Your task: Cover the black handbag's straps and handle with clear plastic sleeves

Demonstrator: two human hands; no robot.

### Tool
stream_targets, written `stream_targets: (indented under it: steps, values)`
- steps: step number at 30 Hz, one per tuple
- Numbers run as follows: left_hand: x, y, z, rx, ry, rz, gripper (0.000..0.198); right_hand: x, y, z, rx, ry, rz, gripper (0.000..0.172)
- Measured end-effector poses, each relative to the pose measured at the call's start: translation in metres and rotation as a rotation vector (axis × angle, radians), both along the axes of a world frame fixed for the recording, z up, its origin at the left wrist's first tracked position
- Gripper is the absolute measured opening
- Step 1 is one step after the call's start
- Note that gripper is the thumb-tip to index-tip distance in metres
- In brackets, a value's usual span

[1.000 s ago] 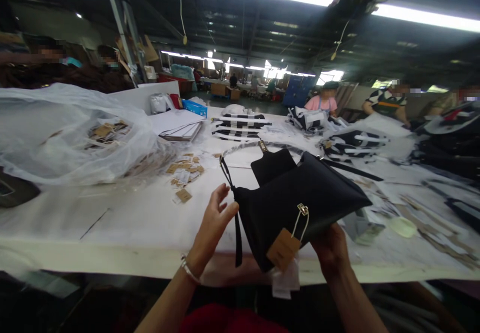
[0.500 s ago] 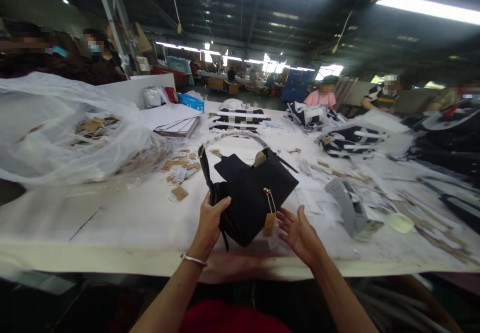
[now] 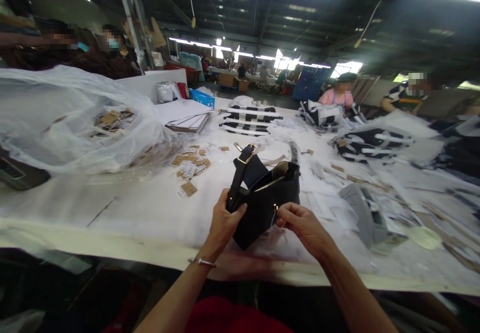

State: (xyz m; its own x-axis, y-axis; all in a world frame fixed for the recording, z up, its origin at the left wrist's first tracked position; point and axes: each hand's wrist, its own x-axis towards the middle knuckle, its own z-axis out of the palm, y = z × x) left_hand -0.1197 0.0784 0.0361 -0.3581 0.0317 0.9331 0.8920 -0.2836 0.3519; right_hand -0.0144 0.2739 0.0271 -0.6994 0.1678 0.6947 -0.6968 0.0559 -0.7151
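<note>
A black handbag (image 3: 258,208) with a gold buckle (image 3: 245,154) on its strap is held tilted above the table's near side, its top open and pale lining showing. My left hand (image 3: 225,218) grips its left side, thumb on the front. At the small gold clasp (image 3: 275,207) on the front, my right hand (image 3: 300,223) pinches the white tag string (image 3: 273,219). The brown tag is hidden, apparently behind the right fingers. A plastic-wrapped handle (image 3: 294,152) stands up behind the bag.
Loose brown tags (image 3: 189,189) lie left of the bag. A big clear plastic bag (image 3: 146,108) with more tags sits farther left. A grey dispenser-like object (image 3: 360,213) stands on the right. Wrapped bags (image 3: 249,120) and a person in pink (image 3: 337,97) are across the table.
My right hand has gone from open beside the hanging tag to pinching its string at the clasp. The handbag has turned, showing its open top. The view has shifted slightly left.
</note>
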Motion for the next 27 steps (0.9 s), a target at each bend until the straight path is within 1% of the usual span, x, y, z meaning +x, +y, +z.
stream_targets:
  steps: [3, 5, 8, 11, 14, 18, 23, 27]
  values:
    - [-0.006, 0.001, -0.002, -0.037, 0.038, 0.02, 0.024, 0.017, -0.005, 0.018, -0.108, 0.129, 0.029, 0.036]
    - [-0.011, 0.001, -0.001, -0.037, 0.034, 0.025, 0.024, 0.027, -0.011, 0.031, -0.115, 0.228, -0.023, 0.036]
    - [-0.018, -0.001, 0.003, 0.012, -0.018, -0.011, 0.027, 0.034, -0.017, 0.05, 0.009, 0.274, -0.153, 0.038]
    - [-0.021, -0.004, 0.008, 0.038, -0.073, -0.073, 0.03, 0.03, -0.011, 0.06, 0.13, 0.214, -0.259, 0.046]
    - [-0.021, -0.006, 0.012, 0.053, -0.093, -0.132, 0.031, 0.023, 0.007, 0.059, 0.147, 0.136, -0.352, 0.048]
    - [-0.023, -0.007, 0.017, 0.078, -0.099, -0.165, 0.036, 0.022, 0.028, 0.051, 0.098, 0.133, -0.329, 0.05]
    - [-0.032, -0.008, 0.021, 0.093, -0.149, -0.208, 0.041, 0.028, 0.034, 0.041, 0.054, 0.117, -0.338, 0.051]
    - [-0.038, -0.007, 0.021, 0.087, -0.14, -0.237, 0.046, 0.028, 0.032, 0.041, 0.054, 0.103, -0.366, 0.051]
